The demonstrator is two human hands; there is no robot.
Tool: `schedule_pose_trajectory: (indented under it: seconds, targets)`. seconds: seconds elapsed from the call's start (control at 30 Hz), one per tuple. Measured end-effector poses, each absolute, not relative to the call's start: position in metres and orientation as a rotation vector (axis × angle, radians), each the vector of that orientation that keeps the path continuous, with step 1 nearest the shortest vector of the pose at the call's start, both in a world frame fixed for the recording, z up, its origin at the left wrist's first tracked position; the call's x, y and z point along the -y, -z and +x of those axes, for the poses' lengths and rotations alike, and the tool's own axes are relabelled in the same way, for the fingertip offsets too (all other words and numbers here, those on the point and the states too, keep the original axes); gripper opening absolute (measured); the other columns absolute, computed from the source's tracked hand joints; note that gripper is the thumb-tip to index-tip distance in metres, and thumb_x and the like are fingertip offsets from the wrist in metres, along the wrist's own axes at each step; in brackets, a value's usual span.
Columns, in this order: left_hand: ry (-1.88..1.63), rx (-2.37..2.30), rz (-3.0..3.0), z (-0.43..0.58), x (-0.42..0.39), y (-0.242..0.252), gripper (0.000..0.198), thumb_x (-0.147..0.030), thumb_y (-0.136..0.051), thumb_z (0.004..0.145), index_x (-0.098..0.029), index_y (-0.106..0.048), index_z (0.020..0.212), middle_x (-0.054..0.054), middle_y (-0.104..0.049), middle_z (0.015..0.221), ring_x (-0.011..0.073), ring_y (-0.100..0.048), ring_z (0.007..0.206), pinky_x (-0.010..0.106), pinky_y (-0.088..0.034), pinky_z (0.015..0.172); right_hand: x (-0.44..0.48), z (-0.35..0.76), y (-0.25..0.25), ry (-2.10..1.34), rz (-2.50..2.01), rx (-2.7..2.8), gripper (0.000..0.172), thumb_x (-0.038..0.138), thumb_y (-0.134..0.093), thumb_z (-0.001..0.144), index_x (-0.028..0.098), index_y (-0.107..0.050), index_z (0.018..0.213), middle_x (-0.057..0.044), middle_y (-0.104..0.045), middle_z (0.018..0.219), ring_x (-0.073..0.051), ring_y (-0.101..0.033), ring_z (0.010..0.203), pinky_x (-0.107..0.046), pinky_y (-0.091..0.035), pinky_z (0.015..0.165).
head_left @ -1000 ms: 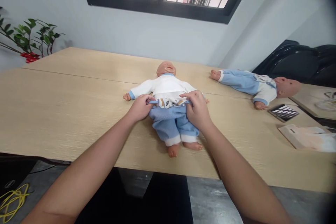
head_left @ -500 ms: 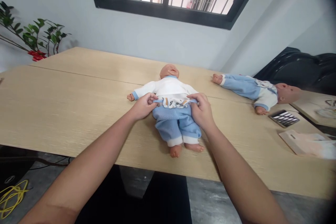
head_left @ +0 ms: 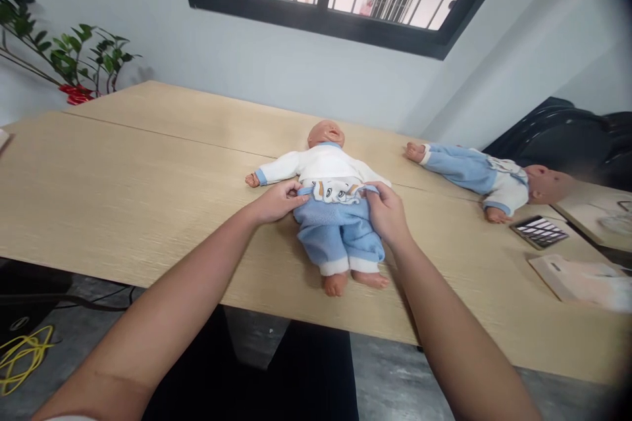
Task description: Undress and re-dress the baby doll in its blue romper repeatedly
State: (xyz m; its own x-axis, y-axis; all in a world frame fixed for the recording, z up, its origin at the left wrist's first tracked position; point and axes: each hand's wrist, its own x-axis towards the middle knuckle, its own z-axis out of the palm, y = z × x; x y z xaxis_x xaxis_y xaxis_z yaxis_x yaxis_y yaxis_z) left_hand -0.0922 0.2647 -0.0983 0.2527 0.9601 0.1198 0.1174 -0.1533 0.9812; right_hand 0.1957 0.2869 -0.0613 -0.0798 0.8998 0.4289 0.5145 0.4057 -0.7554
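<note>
A baby doll (head_left: 330,191) lies on its back on the wooden table (head_left: 123,171), head away from me, in a white top and blue trousers. My left hand (head_left: 276,201) pinches the blue hem of the top at the doll's left-hand side. My right hand (head_left: 388,212) grips the same hem at the other side of the waist. Both hands are closed on the fabric, just above the trousers (head_left: 340,240). The doll's bare feet point toward the table's near edge.
A second baby doll (head_left: 486,175) in matching clothes lies at the right. Near it are a dark calculator-like object (head_left: 539,231) and a tan plastic bag (head_left: 577,276). A potted plant (head_left: 69,62) stands at the far left; dark chairs (head_left: 563,138) at the right; yellow cable (head_left: 22,355) on the floor.
Both hands have drawn the hem of the white top down a little toward the trousers and moved closer together. The view has shifted slightly left.
</note>
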Motion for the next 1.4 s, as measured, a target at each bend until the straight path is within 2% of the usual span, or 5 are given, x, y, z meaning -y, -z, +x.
schedule_pose_trajectory:
  seconds: [0.37, 0.53, 0.67, 1.13, 1.4]
  targets:
    - [-0.615, -0.892, 1.769, -0.114, -0.256, 0.077, 0.018, -0.034, -0.075, 0.081, -0.023, -0.075, 0.095, 0.001, -0.075, 0.099, 0.0211, -0.069, 0.091, 0.030, -0.053, 0.081, -0.302, 0.205, 0.066, -0.654, -1.329, 1.713, 0.028, 0.041, -0.056, 0.089, 0.019, -0.072, 0.098, -0.007, -0.074, 0.095, -0.027, -0.064, 0.091, -0.047, -0.050, 0.096]
    - [-0.676, -0.953, 1.962, -0.108, -0.261, 0.085, 0.024, -0.040, -0.069, 0.088, -0.022, -0.074, 0.104, 0.004, -0.076, 0.114, 0.0264, -0.068, 0.107, 0.038, -0.052, 0.096, -0.245, 0.197, 0.045, -0.138, -1.090, 1.879, 0.042, 0.043, -0.066, 0.090, 0.019, -0.061, 0.125, -0.013, -0.063, 0.120, -0.031, -0.059, 0.113, -0.052, -0.048, 0.102]
    - [-0.814, -1.460, 1.860, -0.114, -0.265, 0.095, 0.039, -0.054, -0.067, 0.089, -0.019, -0.064, 0.107, 0.007, -0.073, 0.100, 0.0244, -0.065, 0.088, 0.036, -0.051, 0.079, -0.146, 0.181, 0.048, 0.063, -0.735, 2.188, 0.020, 0.025, -0.066, 0.094, 0.022, -0.060, 0.113, -0.008, -0.065, 0.105, -0.025, -0.062, 0.097, -0.041, -0.051, 0.086]
    - [-0.700, -1.077, 1.935, -0.107, -0.258, 0.092, 0.031, -0.046, -0.073, 0.084, -0.020, -0.067, 0.100, 0.005, -0.070, 0.096, 0.0227, -0.062, 0.087, 0.034, -0.049, 0.076, -0.084, 0.153, 0.112, 0.008, -1.487, 2.083, 0.068, 0.050, -0.070, 0.096, 0.014, -0.050, 0.150, -0.021, -0.069, 0.134, -0.039, -0.067, 0.121, -0.056, -0.054, 0.100]
    - [-0.689, -1.009, 2.099, -0.109, -0.257, 0.093, 0.027, -0.044, -0.067, 0.088, -0.020, -0.071, 0.100, 0.003, -0.068, 0.094, 0.0219, -0.062, 0.087, 0.033, -0.049, 0.077, -0.088, 0.142, 0.116, -0.144, -1.636, 1.799, 0.058, 0.052, -0.067, 0.093, 0.011, -0.064, 0.134, -0.021, -0.074, 0.124, -0.039, -0.069, 0.116, -0.057, -0.054, 0.101]
